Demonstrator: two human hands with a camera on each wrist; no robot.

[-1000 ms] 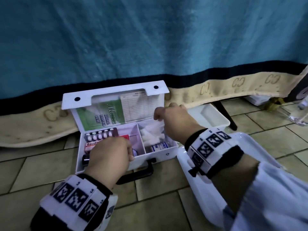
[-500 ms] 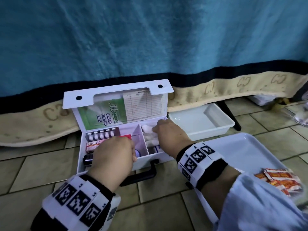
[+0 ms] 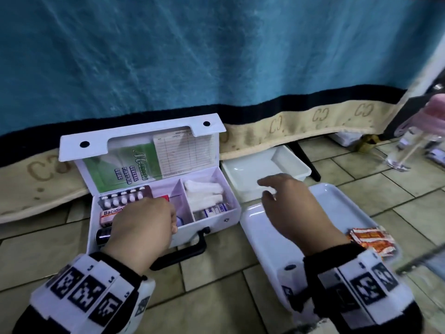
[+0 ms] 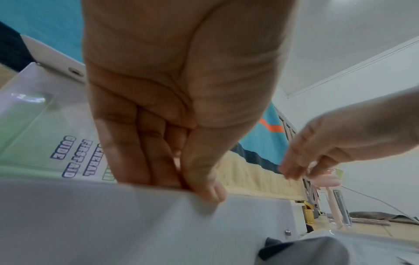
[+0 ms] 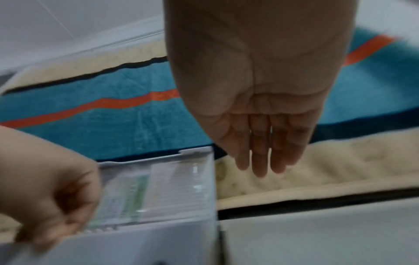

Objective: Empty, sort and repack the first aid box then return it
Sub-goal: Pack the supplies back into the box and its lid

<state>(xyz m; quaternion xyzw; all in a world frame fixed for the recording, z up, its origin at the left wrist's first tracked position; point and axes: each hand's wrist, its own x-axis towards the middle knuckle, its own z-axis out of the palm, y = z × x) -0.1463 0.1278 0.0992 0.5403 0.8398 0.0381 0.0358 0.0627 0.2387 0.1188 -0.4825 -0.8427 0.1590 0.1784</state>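
Note:
The white first aid box (image 3: pixel 209 221) stands open on the tiled floor. Its left compartment holds a blister pack (image 3: pixel 125 197), a Bacidin carton (image 3: pixel 109 214) and a dark bottle (image 3: pixel 103 235). White gauze rolls (image 3: pixel 204 191) and a small blue-labelled bottle (image 3: pixel 214 210) lie in the right one. My left hand (image 3: pixel 168 220) pinches the box's front wall (image 4: pixel 113 215), fingers inside and thumb outside. My right hand (image 3: pixel 267 189) hovers open and empty right of the box, fingers straight (image 5: pixel 260 165). Orange sachets (image 3: pixel 370 239) lie on the large white tray (image 3: pixel 337 208).
A smaller white tray (image 3: pixel 289 165) sits behind the large one, by a black leg (image 3: pixel 305 160). A blue blanket (image 3: pixel 216 56) with a cream border hangs behind everything. The box's black handle (image 3: pixel 183 251) points toward me. A clear glass-like object (image 3: pixel 404 150) stands at far right.
My right hand has come out of the box's right compartment and moved right over the trays, empty. My left hand has kept its hold on the front wall.

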